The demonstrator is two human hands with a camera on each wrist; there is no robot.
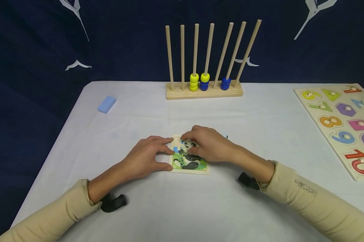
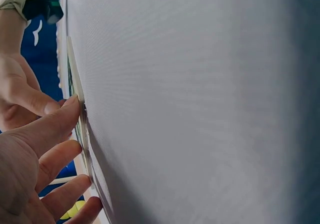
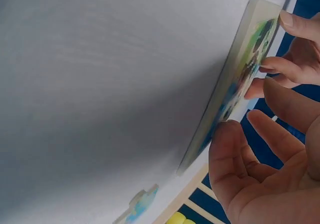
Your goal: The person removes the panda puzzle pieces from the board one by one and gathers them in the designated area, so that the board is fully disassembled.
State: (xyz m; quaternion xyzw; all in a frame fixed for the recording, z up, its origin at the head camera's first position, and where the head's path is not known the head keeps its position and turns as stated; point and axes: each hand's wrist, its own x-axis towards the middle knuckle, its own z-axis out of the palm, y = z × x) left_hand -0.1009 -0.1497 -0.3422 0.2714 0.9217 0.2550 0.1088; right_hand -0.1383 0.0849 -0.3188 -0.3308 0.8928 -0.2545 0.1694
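A small panda jigsaw puzzle (image 1: 190, 164) lies in a pale wooden frame on the table, mostly green and black with a blue patch at the upper left. My left hand (image 1: 148, 155) rests its spread fingertips and thumb along the frame's left edge. My right hand (image 1: 210, 144) reaches over the puzzle from the right and covers its upper right part. In the right wrist view, one bent fingertip (image 3: 227, 129) touches the picture's surface while the thumb stands apart from it. A loose puzzle piece (image 3: 140, 206) lies beside the frame, mostly hidden behind the right hand in the head view.
A wooden peg abacus (image 1: 204, 94) with yellow and blue beads stands at the table's back edge. A light blue block (image 1: 107, 104) lies at the back left. On the right is a number-and-shape peg board (image 1: 336, 136). Black wrist cameras (image 1: 113, 203) hang under both sleeves.
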